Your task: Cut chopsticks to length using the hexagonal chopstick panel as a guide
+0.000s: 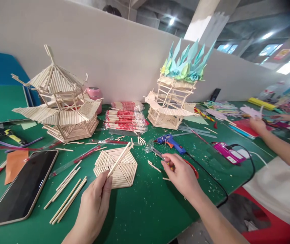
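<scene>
My left hand [94, 203] is closed on a pair of wooden chopsticks [121, 158], held slanting over a flat hexagonal panel of sticks [116, 167] on the green table [147, 210]. My right hand [182, 174] is closed round the red handles of a cutting tool [194, 168], whose metal tip [157, 153] points left near short stick offcuts. A blue glue gun [171, 142] lies just beyond the right hand.
A stick pagoda [58, 101] stands back left, and a second one topped with paper shapes [171, 98] back centre. Packs of chopsticks [124, 118] lie between them. A phone [23, 188] and loose sticks [66, 193] lie left. Another person's arm [274, 142] works at right.
</scene>
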`<state>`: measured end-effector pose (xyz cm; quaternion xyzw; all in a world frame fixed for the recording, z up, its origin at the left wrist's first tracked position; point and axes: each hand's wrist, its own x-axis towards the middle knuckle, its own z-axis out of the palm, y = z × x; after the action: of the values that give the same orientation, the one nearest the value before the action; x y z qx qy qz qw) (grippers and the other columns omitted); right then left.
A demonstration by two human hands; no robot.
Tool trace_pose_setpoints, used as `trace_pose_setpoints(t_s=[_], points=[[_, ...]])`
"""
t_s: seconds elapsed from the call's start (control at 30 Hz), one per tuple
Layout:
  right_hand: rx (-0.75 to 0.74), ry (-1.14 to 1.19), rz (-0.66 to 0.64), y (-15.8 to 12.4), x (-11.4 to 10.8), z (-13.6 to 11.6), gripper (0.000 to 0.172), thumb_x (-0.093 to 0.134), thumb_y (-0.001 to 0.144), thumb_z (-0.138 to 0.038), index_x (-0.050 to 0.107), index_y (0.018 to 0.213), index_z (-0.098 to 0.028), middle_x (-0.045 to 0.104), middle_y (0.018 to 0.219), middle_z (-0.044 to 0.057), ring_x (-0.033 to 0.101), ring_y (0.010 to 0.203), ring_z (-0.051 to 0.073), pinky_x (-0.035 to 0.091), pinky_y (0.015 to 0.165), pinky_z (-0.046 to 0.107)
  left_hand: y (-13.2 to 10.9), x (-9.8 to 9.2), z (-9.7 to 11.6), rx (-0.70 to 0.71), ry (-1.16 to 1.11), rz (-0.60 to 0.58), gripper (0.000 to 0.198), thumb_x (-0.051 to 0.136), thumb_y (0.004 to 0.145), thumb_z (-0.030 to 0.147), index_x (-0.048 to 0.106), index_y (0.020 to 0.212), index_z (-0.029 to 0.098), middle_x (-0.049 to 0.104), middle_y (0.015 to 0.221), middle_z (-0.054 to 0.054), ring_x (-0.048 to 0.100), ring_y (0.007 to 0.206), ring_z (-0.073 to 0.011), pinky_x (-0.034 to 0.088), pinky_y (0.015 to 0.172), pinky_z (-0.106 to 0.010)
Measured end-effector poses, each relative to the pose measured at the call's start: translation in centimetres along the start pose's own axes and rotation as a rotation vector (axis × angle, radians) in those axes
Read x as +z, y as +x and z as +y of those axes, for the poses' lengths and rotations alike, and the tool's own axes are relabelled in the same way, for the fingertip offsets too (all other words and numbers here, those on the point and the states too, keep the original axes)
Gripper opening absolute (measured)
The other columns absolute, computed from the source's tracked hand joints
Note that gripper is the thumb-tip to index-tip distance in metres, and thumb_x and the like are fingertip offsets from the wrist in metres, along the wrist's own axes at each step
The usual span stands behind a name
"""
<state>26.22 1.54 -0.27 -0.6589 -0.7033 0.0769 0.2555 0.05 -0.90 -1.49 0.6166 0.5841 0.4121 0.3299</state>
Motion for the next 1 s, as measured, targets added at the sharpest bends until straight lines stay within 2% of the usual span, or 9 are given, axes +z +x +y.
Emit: trace_pose_setpoints(t_s=[0.07, 0.13, 0.27, 0.33, 0.47, 0.63, 0.73, 0.87, 1.0], points=[[0.015, 0.076, 0.005, -0.4, -0.6, -0.3, 0.018, 0.045, 0.087, -0.031, 0.056, 0.094, -0.019, 0.062, 0.081, 0.006, 0.06, 0.065, 0.018, 0.048, 0.056, 0.028, -0.1, 0.1, 0.6, -0.103, -0.186, -0.06, 0.019, 0.052, 0.08, 0.038, 0.061, 0.083, 0.021, 0.064, 0.081, -0.006, 0.057, 0.074, -0.0198, 0.042, 0.067, -0.025], [0.027, 0.208, -0.03, -0.5, -0.7, -1.7, 0.018, 0.045, 0.087, -0.033, 0.057, 0.091, -0.02, 0.062, 0.077, 0.004, 0.059, 0.063, 0.016, 0.048, 0.054, 0.025, -0.2, 0.2, 1.2, -0.219, -0.391, -0.145, 0.024, 0.054, 0.078, 0.044, 0.061, 0.08, 0.02, 0.06, 0.069, -0.002, 0.053, 0.063, -0.0154, 0.041, 0.057, -0.021], [0.039, 0.669, -0.224, 0.1, -0.1, -6.6, 0.022, 0.048, 0.086, -0.037, 0.058, 0.095, -0.02, 0.056, 0.074, 0.001, 0.052, 0.064, 0.014, 0.042, 0.053, 0.023, -0.5, 0.5, 1.9, -0.417, -0.66, -0.326, 0.03, 0.053, 0.079, 0.048, 0.057, 0.078, 0.019, 0.041, 0.045, 0.007, 0.031, 0.04, -0.0067, 0.021, 0.038, -0.017], [0.025, 0.802, -0.322, 0.6, 0.6, -8.8, 0.024, 0.047, 0.087, -0.039, 0.057, 0.096, -0.019, 0.049, 0.069, -0.002, 0.045, 0.06, 0.012, 0.037, 0.051, 0.022, -0.6, 0.7, 2.0, -0.44, -0.709, -0.397, 0.029, 0.051, 0.081, 0.047, 0.054, 0.078, 0.018, 0.042, 0.043, 0.007, 0.028, 0.036, -0.0052, 0.017, 0.036, -0.017], [-0.011, 0.799, -0.409, 1.5, 2.1, -11.0, 0.032, 0.042, 0.089, -0.04, 0.054, 0.071, -0.016, 0.033, 0.057, -0.006, 0.032, 0.053, 0.009, 0.028, 0.047, 0.021, -0.5, 0.7, 2.0, -0.403, -0.713, -0.457, 0.029, 0.047, 0.083, 0.045, 0.053, 0.078, 0.018, 0.049, 0.043, 0.006, 0.036, 0.033, -0.0049, 0.022, 0.037, -0.017], [-0.014, 0.705, -0.413, 2.1, 2.9, -10.4, 0.038, 0.037, 0.091, -0.041, 0.051, 0.066, -0.016, 0.041, 0.054, -0.004, 0.039, 0.05, 0.009, 0.033, 0.046, 0.02, -0.2, 0.6, 1.8, -0.407, -0.808, -0.478, 0.028, 0.048, 0.084, 0.041, 0.056, 0.083, 0.015, 0.062, 0.058, -0.001, 0.056, 0.047, -0.0113, 0.039, 0.049, -0.022], [0.0, 0.627, -0.343, 2.7, 2.5, -9.2, 0.039, 0.03, 0.092, -0.041, 0.05, 0.067, -0.018, 0.039, 0.054, -0.004, 0.039, 0.048, 0.01, 0.032, 0.045, 0.021, 0.1, 0.5, 1.5, -0.439, -0.872, -0.39, 0.027, 0.053, 0.082, 0.039, 0.06, 0.079, 0.013, 0.065, 0.073, -0.006, 0.06, 0.064, -0.015, 0.044, 0.063, -0.027], [0.007, 0.386, -0.245, 3.8, 2.0, -7.0, 0.038, 0.037, 0.088, -0.042, 0.044, 0.058, -0.021, 0.035, 0.05, -0.005, 0.036, 0.046, 0.012, 0.026, 0.045, 0.023, 0.6, 0.2, 1.2, -0.459, -0.891, -0.254, 0.026, 0.055, 0.081, 0.039, 0.061, 0.078, 0.014, 0.064, 0.068, -0.003, 0.056, 0.057, -0.011, 0.041, 0.059, -0.023], [0.007, 0.119, -0.2, 4.7, 2.8, -4.9, 0.04, 0.046, 0.083, -0.039, 0.034, 0.049, -0.022, 0.035, 0.044, -0.004, 0.032, 0.042, 0.013, 0.017, 0.045, 0.026, 0.9, 0.0, 1.1, -0.493, -0.88, -0.188, 0.025, 0.055, 0.08, 0.04, 0.061, 0.078, 0.015, 0.055, 0.05, 0.004, 0.039, 0.042, -0.005, 0.029, 0.045, -0.018]])
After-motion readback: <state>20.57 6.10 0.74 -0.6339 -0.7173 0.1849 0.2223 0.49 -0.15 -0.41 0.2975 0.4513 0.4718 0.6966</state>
